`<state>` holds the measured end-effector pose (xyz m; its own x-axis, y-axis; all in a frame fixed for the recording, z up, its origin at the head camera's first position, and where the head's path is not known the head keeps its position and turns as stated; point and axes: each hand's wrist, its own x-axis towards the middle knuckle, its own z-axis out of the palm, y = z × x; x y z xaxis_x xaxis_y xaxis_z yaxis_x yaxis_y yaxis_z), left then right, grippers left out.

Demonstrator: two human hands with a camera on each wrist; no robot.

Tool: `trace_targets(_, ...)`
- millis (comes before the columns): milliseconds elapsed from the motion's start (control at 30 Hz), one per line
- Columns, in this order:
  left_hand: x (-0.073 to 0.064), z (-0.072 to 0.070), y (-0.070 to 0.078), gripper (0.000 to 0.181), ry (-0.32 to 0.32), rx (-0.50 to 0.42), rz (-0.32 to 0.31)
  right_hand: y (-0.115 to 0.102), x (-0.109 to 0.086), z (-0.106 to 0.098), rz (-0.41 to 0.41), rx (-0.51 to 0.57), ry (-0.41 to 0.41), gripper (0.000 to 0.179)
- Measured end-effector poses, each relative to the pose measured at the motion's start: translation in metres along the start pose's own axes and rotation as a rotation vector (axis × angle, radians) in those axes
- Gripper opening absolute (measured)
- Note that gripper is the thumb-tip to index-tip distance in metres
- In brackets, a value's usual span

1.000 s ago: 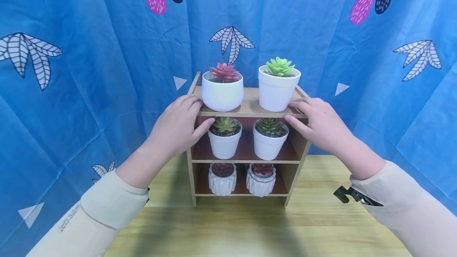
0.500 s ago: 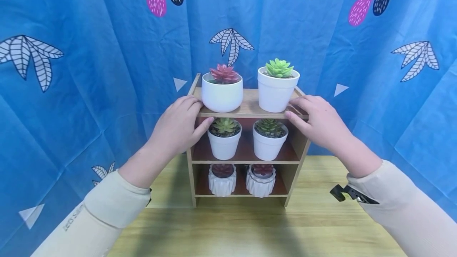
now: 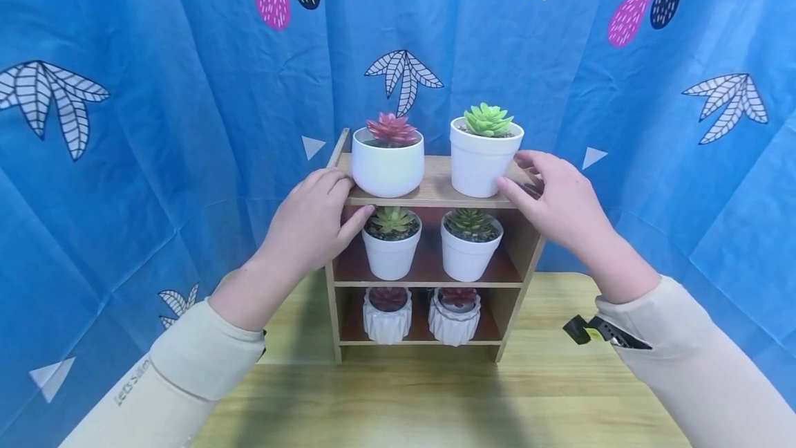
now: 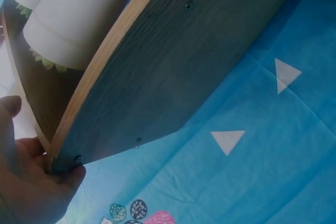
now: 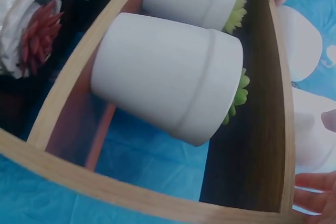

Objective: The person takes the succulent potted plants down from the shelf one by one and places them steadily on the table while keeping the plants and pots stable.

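Observation:
A small three-tier wooden shelf (image 3: pixel 429 189) bears potted succulents. My left hand (image 3: pixel 311 216) grips its upper left corner, fingers over the top board and thumb at the front edge; the left wrist view shows these fingers (image 4: pixel 42 182) round the corner. My right hand (image 3: pixel 562 202) is at the upper right corner, fingers spread beside a white pot with a bright green succulent (image 3: pixel 485 157). Its thumb tip is at the pot's lower right side; whether it touches I cannot tell. A round white pot with a red succulent (image 3: pixel 388 164) stands by my left hand.
Two white pots with green succulents, one left (image 3: pixel 392 247) and one right (image 3: pixel 470 251), stand on the middle tier. Below are two ribbed white pots, left (image 3: pixel 387 316) and right (image 3: pixel 455 320). The shelf stands on a wood-grain table (image 3: pixel 423 399) before a blue patterned curtain (image 3: pixel 249 88).
My right hand has risen off the shelf's top right edge and its thumb has come up toward the pot with the bright green succulent. My left hand keeps its grip.

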<state>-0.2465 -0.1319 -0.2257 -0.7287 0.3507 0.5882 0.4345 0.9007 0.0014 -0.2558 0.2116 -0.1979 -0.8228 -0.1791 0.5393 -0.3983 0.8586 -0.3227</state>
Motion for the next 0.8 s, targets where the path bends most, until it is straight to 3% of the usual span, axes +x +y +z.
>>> trace_targets(800, -0.001, 0.002, 0.001, 0.059, 0.014, 0.02, 0.004, -0.021, 0.013, 0.002, 0.143, 0.194, 0.036, 0.095)
